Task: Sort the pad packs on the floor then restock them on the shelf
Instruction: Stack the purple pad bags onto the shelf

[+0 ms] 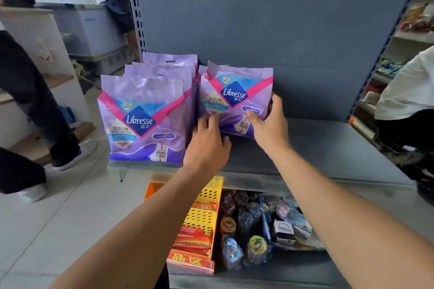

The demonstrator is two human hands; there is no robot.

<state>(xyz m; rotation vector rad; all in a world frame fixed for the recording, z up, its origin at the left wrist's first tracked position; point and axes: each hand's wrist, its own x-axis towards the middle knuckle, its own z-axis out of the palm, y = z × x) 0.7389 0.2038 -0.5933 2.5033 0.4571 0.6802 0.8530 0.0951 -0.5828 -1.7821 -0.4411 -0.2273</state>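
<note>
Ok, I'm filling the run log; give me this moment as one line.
stage: restocking | both hands: left hand, right hand gripping purple plastic Libresse pad pack | place: grey metal shelf, right of standing purple pack row

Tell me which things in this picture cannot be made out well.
- Head view: the packs behind the front left pack are hidden, so no count.
- Left hand fingers: hidden behind the right pack.
- Small print on the packs: too small.
- Floor packs: none in view.
- Person at right: cut by the edge.
</note>
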